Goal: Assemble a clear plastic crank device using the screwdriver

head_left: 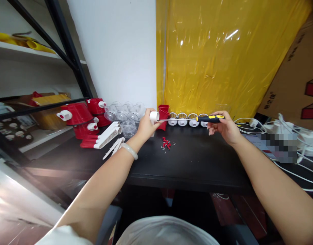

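My left hand (145, 126) is closed around a small white cylindrical part (154, 117), held above the black table (187, 163). My right hand (223, 128) grips a screwdriver (197, 119) by its black and yellow handle, and the metal shaft runs left with its tip at the white part. A small red piece (163, 116) sits just behind the white part. Below the hands, a little pile of red bits and small metal screws (167, 144) lies on the table. A pale bangle circles my left wrist.
Red and white plastic housings (77, 115), clear plastic bowls (124, 114) and white handle strips (108, 136) lie at the left. A row of metal-filled spools (185, 119) stands before a yellow plastic sheet (217, 58). White cables and power strips (286, 136) crowd the right, with a cardboard box behind them.
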The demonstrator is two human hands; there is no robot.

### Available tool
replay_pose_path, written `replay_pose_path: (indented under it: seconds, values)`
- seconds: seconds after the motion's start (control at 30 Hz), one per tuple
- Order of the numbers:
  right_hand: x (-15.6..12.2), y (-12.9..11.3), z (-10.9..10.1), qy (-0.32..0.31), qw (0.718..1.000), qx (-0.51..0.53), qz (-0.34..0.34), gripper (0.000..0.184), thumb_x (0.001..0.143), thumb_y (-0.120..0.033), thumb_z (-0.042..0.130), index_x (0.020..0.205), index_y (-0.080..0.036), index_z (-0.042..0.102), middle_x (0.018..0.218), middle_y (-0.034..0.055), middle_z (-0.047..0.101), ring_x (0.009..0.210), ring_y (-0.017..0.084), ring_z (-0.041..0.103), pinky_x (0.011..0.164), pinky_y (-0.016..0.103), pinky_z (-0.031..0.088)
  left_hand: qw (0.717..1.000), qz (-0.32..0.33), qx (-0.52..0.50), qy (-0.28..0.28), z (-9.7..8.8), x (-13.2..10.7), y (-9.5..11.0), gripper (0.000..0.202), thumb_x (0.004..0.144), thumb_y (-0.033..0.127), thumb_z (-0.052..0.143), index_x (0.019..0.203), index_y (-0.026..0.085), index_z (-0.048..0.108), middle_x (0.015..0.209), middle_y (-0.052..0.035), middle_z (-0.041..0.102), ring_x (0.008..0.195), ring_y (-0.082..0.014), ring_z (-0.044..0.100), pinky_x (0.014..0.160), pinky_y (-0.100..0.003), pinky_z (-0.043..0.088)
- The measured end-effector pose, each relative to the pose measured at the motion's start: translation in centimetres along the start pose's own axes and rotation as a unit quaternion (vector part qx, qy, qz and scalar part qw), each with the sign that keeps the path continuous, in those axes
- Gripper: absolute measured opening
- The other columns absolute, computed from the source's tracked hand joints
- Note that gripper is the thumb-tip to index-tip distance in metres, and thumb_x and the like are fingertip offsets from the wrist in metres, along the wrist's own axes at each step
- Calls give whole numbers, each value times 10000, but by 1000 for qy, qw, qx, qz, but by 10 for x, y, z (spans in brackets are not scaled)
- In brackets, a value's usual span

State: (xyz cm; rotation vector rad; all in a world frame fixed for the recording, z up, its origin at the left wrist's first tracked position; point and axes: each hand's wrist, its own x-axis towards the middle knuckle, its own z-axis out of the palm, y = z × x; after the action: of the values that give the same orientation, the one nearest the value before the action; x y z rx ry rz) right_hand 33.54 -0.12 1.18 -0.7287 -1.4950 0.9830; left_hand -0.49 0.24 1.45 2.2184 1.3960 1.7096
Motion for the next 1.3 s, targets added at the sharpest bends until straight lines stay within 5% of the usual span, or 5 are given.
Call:
replay_pose_path:
  seconds: [0.13,0.67,0.97,1.13,1.3]
  values:
    - [1,0,2,6,1000,9,1,393,706,-452,651,946,-290,386,611,-33,640,427,201,595,405,309,435,1000,2,-7,2,0,0,-1,441,700,267,742,1053,223,482,881,3,620,760,-146,583,681,-252,420]
    - [-1,3,2,-3,998,-52,-33,439,819,-657,580,795,-254,406,478,-59,534,405,141,531,440,265,438,1000,-9,-2,15,-1,0,-2,449,690,276,742,1048,238,474,867,5,610,747,-153,578,658,-261,418]
    - [2,11,-5,29,989,-139,-40,507,857,-704,476,657,-239,499,455,0,527,397,151,526,426,296,450,1000,-13,6,13,-1,1,-2,452,685,259,736,1052,235,473,867,8,606,744,-153,575,658,-259,414]
    - [2,10,-3,16,997,-72,-11,474,803,-729,519,857,-258,522,569,8,630,414,178,582,405,309,449,1000,-11,0,14,-1,1,-3,454,688,257,737,1054,240,469,851,16,604,731,-145,572,657,-255,413]
    - [0,1,1,-8,1000,-12,-3,453,737,-550,639,1045,-299,421,676,-18,677,458,204,630,431,320,456,1000,-10,4,11,-1,1,-1,446,698,265,738,1056,235,474,860,10,612,741,-150,580,658,-255,414]
